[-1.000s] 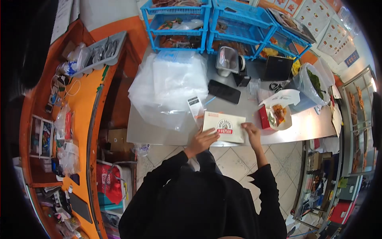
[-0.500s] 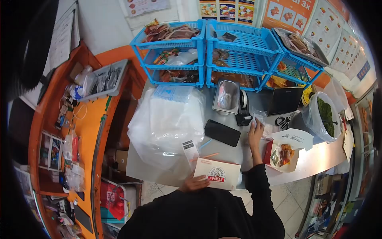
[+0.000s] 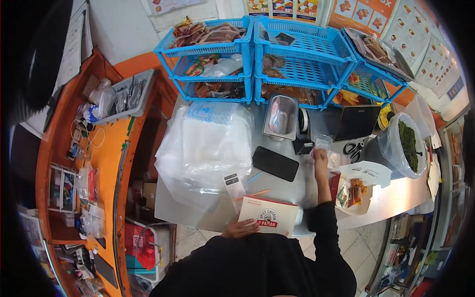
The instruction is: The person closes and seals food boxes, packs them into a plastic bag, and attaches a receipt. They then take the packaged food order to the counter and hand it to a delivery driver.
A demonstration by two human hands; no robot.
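Note:
My left hand [image 3: 241, 228] grips the near left corner of a closed white cardboard food box [image 3: 267, 216] with a printed chicken logo, at the table's front edge. With its fingers closed, my right hand [image 3: 320, 161] pinches a small clear plastic packet [image 3: 322, 142]; what is inside is too small to tell. More clear plastic lies just right of that hand. Beside my right forearm, an open food box [image 3: 364, 205] holds fried food and a small wrapped packet, its lid folded back.
A black phone [image 3: 275, 164], a paper receipt [image 3: 234, 185], a stack of plastic bags [image 3: 213, 143], a metal container [image 3: 280, 118], a tape dispenser [image 3: 303, 138] and scissors [image 3: 353, 150] lie around. Blue racks [image 3: 300, 43] line the back; a tub of greens [image 3: 396, 146] stands right.
My right hand has closed its fingers more tightly at the plastic packet and shifted slightly. My left hand stays on the closed box. The whole view has tilted a little.

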